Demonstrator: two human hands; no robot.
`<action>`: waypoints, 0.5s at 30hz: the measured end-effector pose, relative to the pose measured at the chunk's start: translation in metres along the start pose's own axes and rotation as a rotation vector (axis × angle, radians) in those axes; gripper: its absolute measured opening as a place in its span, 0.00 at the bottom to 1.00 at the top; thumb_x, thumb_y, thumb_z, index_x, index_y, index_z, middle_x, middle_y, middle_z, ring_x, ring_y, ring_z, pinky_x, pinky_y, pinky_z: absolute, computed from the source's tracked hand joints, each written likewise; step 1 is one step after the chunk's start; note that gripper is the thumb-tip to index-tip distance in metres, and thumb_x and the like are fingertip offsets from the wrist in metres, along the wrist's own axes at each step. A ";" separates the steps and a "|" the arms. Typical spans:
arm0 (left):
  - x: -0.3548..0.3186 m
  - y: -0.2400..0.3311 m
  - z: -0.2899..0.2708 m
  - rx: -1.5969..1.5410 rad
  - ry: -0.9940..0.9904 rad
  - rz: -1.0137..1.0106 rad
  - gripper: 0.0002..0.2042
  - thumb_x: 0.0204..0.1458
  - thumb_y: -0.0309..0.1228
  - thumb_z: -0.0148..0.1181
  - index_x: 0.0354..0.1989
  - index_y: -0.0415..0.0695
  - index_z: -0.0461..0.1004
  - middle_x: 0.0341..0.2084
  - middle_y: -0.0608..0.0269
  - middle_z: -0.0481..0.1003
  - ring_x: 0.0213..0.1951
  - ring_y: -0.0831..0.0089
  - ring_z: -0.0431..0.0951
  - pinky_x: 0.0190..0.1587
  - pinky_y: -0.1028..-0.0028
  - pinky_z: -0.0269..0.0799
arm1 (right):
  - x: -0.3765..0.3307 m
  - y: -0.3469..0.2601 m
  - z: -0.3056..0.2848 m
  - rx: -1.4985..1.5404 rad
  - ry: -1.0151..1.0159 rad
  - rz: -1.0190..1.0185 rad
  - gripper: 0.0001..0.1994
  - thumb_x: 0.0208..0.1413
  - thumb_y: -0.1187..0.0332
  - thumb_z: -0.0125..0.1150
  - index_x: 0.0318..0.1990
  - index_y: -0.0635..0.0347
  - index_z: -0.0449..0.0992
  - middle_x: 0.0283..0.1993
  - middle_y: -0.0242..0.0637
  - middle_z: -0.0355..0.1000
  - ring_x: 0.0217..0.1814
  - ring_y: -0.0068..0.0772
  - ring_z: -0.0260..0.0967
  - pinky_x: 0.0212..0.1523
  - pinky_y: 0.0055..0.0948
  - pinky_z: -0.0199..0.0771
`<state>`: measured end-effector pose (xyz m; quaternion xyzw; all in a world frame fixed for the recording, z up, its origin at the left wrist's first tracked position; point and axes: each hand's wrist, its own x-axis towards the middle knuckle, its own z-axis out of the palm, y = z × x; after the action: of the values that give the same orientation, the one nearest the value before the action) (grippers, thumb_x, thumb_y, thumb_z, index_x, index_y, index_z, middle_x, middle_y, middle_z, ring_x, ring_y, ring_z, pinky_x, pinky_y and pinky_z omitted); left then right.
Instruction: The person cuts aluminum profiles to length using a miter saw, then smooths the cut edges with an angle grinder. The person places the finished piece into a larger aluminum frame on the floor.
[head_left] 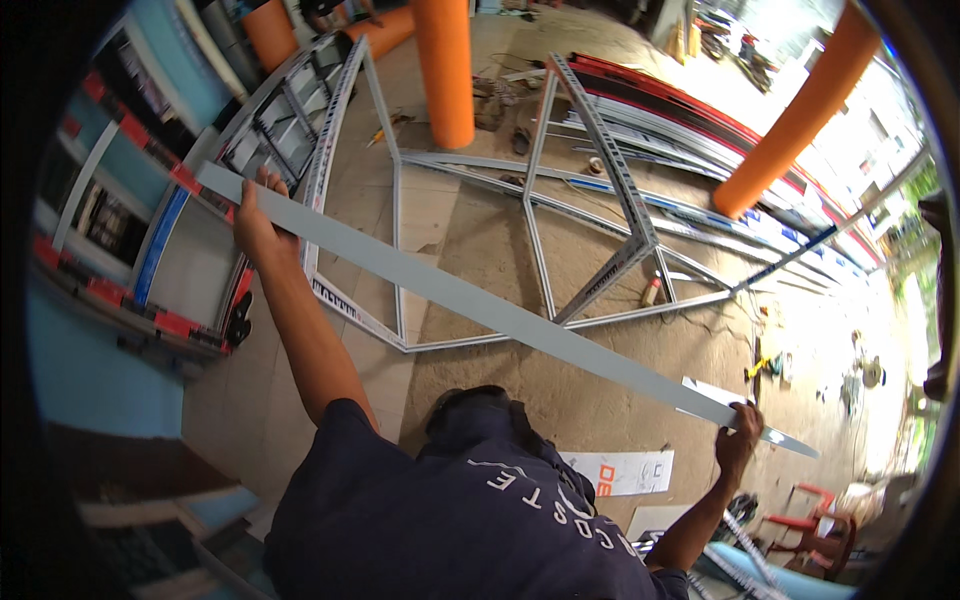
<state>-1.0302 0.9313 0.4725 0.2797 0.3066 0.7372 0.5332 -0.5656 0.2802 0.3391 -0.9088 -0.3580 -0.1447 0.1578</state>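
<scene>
A long, flat grey strip (480,312), like a metal or plastic panel, stretches slantwise across the view in front of me. My left hand (263,222) grips it near its upper left end, fingers wrapped over the edge. Close to the lower right end, my right hand (740,432) is closed around the same strip. Beyond and below the strip, a frame of pale metal profiles (545,225) stands on the floor, its uprights and rails partly covered with printed protective tape. The strip hides part of the frame's near rail.
Two orange pillars (443,80) (790,120) rise from the floor. Stacked long profiles (690,140) lie at the far right. Framed panels (150,220) lean at the left. A yellow tool (762,368), a small bottle (651,291) and a red chair (815,520) are on the right side.
</scene>
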 end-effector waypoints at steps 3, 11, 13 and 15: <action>-0.014 -0.002 -0.055 0.057 0.154 0.030 0.16 0.70 0.35 0.53 0.54 0.34 0.75 0.44 0.55 0.80 0.42 0.68 0.80 0.47 0.71 0.78 | 0.039 0.076 -0.004 -0.067 0.108 -0.014 0.18 0.48 0.83 0.62 0.48 0.59 0.79 0.56 0.47 0.76 0.69 0.56 0.65 0.72 0.51 0.59; -0.086 -0.037 -0.161 0.205 0.388 -0.086 0.14 0.68 0.37 0.58 0.54 0.40 0.76 0.42 0.64 0.79 0.39 0.74 0.78 0.41 0.74 0.75 | 0.180 0.161 0.045 -0.146 0.254 -0.068 0.19 0.55 0.81 0.60 0.55 0.57 0.76 0.68 0.48 0.69 0.75 0.54 0.58 0.73 0.52 0.60; -0.095 -0.051 -0.173 0.253 0.429 -0.092 0.14 0.67 0.37 0.58 0.55 0.42 0.76 0.40 0.67 0.77 0.35 0.77 0.76 0.36 0.77 0.71 | 0.218 0.156 0.064 -0.119 0.276 -0.081 0.18 0.56 0.81 0.60 0.54 0.58 0.76 0.67 0.49 0.69 0.75 0.54 0.58 0.72 0.52 0.60; -0.098 -0.065 -0.182 0.313 0.403 -0.124 0.14 0.67 0.36 0.59 0.56 0.42 0.76 0.38 0.69 0.76 0.33 0.79 0.73 0.33 0.78 0.68 | 0.253 0.150 0.074 -0.101 0.263 -0.108 0.17 0.56 0.80 0.60 0.53 0.58 0.77 0.66 0.48 0.69 0.74 0.55 0.59 0.72 0.52 0.60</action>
<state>-1.0979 0.8252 0.2958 0.1873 0.5335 0.6875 0.4556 -0.2725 0.3587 0.3393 -0.8684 -0.3747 -0.2885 0.1493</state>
